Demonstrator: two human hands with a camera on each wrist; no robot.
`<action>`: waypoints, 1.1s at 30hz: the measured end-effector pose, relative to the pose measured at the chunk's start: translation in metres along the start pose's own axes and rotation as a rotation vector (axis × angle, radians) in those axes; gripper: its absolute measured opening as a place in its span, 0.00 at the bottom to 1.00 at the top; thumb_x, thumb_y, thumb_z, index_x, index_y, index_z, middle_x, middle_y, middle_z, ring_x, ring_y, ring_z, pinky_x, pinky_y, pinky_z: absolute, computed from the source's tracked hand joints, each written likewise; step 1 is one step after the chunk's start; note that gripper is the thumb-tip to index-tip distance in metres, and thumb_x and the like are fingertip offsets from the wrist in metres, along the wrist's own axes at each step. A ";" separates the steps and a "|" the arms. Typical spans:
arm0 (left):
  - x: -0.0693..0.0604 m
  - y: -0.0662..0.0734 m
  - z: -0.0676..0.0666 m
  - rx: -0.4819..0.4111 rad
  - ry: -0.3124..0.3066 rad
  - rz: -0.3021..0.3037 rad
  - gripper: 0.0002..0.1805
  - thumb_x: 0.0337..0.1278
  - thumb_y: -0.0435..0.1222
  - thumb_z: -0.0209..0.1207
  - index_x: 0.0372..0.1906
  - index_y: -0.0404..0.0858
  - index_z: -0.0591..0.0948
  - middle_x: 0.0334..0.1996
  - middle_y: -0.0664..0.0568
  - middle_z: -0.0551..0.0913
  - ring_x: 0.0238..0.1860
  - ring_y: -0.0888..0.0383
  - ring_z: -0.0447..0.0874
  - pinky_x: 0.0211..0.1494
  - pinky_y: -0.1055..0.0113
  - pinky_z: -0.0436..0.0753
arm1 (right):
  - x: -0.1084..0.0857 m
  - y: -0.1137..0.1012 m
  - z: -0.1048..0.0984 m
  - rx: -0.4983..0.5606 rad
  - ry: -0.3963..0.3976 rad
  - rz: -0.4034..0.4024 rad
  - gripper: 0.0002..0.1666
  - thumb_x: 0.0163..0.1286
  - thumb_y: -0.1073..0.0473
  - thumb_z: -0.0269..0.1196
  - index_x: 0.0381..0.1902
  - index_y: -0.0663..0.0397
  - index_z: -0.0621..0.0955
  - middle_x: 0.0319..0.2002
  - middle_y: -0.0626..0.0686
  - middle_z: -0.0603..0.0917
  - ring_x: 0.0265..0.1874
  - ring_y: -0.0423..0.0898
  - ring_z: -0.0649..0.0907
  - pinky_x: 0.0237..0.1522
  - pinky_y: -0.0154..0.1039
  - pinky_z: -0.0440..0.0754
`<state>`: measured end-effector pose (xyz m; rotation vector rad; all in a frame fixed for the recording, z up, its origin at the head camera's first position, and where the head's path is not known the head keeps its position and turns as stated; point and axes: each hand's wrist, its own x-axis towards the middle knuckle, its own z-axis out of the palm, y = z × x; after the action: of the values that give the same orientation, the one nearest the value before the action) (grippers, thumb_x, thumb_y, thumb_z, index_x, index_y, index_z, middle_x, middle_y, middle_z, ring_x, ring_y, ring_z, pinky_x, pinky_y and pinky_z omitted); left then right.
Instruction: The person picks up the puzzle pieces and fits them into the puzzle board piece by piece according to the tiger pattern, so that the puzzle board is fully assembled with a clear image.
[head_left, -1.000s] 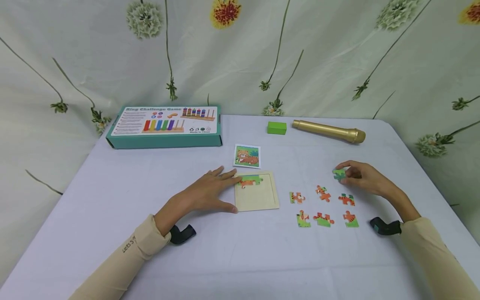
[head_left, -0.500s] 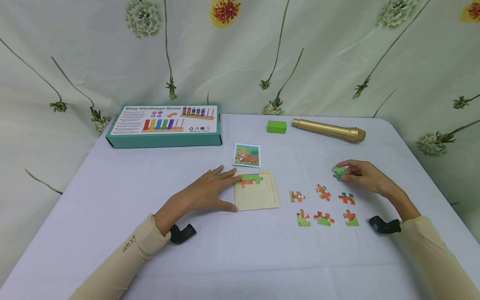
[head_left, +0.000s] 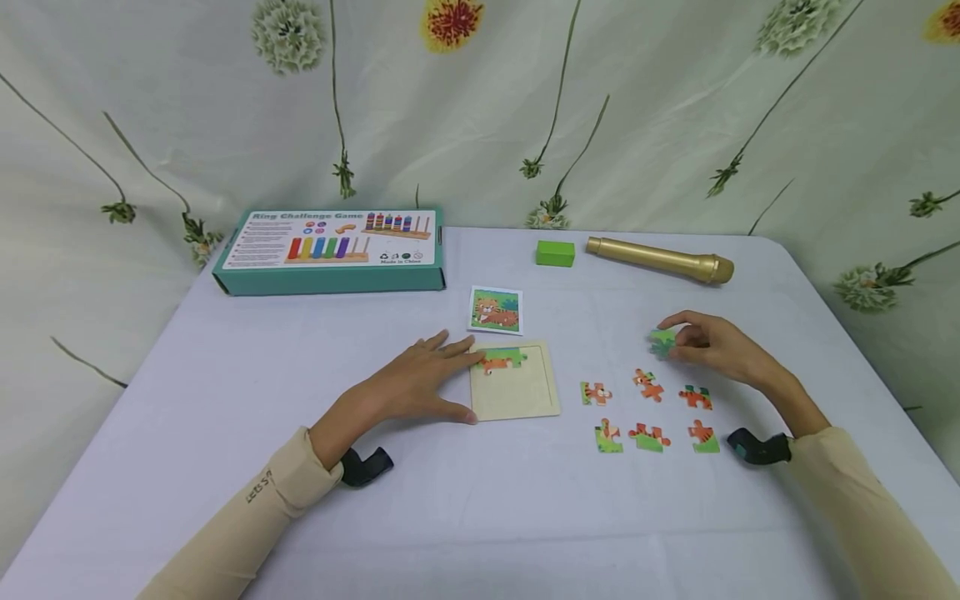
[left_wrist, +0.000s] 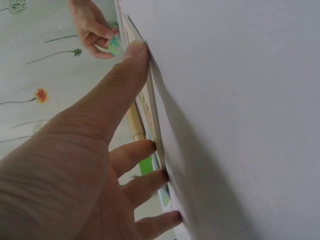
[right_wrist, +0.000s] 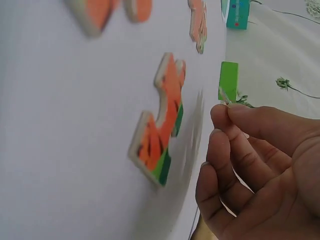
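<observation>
My left hand (head_left: 420,379) rests with spread fingers at the left edge of a square wooden puzzle board (head_left: 517,396); in the left wrist view its thumb and fingertips touch the board's edge. Joined green and orange puzzle pieces (head_left: 501,359) lie along the board's top left. Between thumb and index finger, my right hand (head_left: 712,343) pinches a green puzzle piece (head_left: 662,342) above the table; the right wrist view shows it only edge-on. Below it lie several loose orange and green pieces, among them a striped piece (head_left: 696,397) and a tiger-face piece (head_left: 647,384).
A tiger picture card (head_left: 496,311) lies just behind the board. Farther back are a green block (head_left: 555,253), a gold toy microphone (head_left: 660,260) and a teal Ring Challenge Game box (head_left: 330,254). A flowered cloth (head_left: 480,125) hangs behind the white table (head_left: 480,517).
My right hand has moved a little to the left with the green puzzle piece in its fingers. The left hand stays at the board.
</observation>
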<state>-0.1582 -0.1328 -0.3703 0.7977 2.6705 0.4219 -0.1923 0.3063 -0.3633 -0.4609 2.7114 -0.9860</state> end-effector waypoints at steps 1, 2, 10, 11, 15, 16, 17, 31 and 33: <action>0.000 0.000 0.000 0.001 0.002 0.002 0.51 0.44 0.63 0.65 0.74 0.51 0.59 0.75 0.53 0.53 0.76 0.42 0.40 0.75 0.45 0.46 | 0.002 -0.002 0.001 0.009 -0.002 -0.007 0.21 0.65 0.64 0.64 0.56 0.59 0.76 0.33 0.54 0.81 0.31 0.41 0.76 0.33 0.31 0.73; 0.000 0.000 0.000 0.000 0.001 -0.001 0.51 0.44 0.63 0.65 0.74 0.51 0.59 0.75 0.54 0.53 0.76 0.42 0.40 0.75 0.45 0.46 | 0.003 -0.004 0.001 0.017 -0.005 -0.015 0.20 0.65 0.64 0.64 0.55 0.59 0.76 0.33 0.54 0.81 0.31 0.41 0.76 0.33 0.30 0.73; 0.000 0.001 0.001 -0.007 -0.005 0.000 0.51 0.44 0.62 0.66 0.74 0.50 0.60 0.75 0.53 0.52 0.76 0.41 0.40 0.75 0.44 0.46 | 0.014 -0.017 0.010 0.066 -0.012 -0.080 0.19 0.64 0.65 0.64 0.53 0.60 0.78 0.31 0.53 0.77 0.28 0.41 0.75 0.30 0.30 0.73; 0.000 0.001 0.001 -0.006 -0.006 -0.001 0.51 0.44 0.62 0.66 0.74 0.50 0.60 0.75 0.53 0.52 0.76 0.41 0.40 0.75 0.45 0.46 | 0.015 -0.019 0.011 0.070 -0.011 -0.085 0.19 0.64 0.65 0.64 0.53 0.61 0.78 0.31 0.53 0.77 0.28 0.42 0.75 0.30 0.30 0.73; 0.000 0.001 0.000 -0.005 -0.005 -0.002 0.51 0.44 0.62 0.66 0.74 0.50 0.60 0.75 0.53 0.52 0.76 0.41 0.40 0.75 0.45 0.46 | 0.021 -0.026 0.017 0.087 -0.025 -0.074 0.19 0.66 0.63 0.63 0.54 0.59 0.78 0.32 0.54 0.76 0.31 0.44 0.75 0.31 0.31 0.73; 0.000 0.002 0.000 -0.006 -0.003 0.002 0.51 0.44 0.62 0.66 0.74 0.50 0.60 0.75 0.53 0.52 0.76 0.41 0.40 0.75 0.44 0.46 | 0.022 -0.027 0.018 0.095 -0.030 -0.067 0.19 0.66 0.63 0.63 0.55 0.59 0.78 0.33 0.54 0.76 0.32 0.44 0.75 0.32 0.31 0.73; -0.001 0.002 0.000 -0.007 -0.003 0.001 0.51 0.44 0.62 0.66 0.74 0.50 0.60 0.75 0.53 0.52 0.76 0.41 0.40 0.75 0.44 0.46 | 0.024 -0.029 0.020 0.097 -0.035 -0.062 0.19 0.66 0.63 0.63 0.55 0.58 0.78 0.33 0.54 0.77 0.32 0.45 0.75 0.32 0.31 0.73; 0.001 -0.001 0.000 -0.009 0.000 0.005 0.51 0.44 0.62 0.66 0.74 0.50 0.60 0.75 0.53 0.52 0.76 0.41 0.40 0.75 0.44 0.46 | 0.045 -0.057 0.040 0.184 -0.122 -0.110 0.20 0.66 0.67 0.62 0.56 0.56 0.78 0.32 0.55 0.80 0.31 0.47 0.76 0.33 0.32 0.73; 0.001 -0.001 0.000 -0.010 0.001 0.006 0.51 0.44 0.62 0.66 0.74 0.50 0.60 0.75 0.53 0.52 0.76 0.41 0.40 0.75 0.44 0.46 | 0.047 -0.060 0.043 0.179 -0.136 -0.115 0.19 0.66 0.66 0.62 0.55 0.55 0.78 0.32 0.54 0.80 0.31 0.47 0.76 0.33 0.32 0.74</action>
<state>-0.1589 -0.1330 -0.3710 0.8026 2.6649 0.4371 -0.2100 0.2202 -0.3612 -0.6303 2.4736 -1.1697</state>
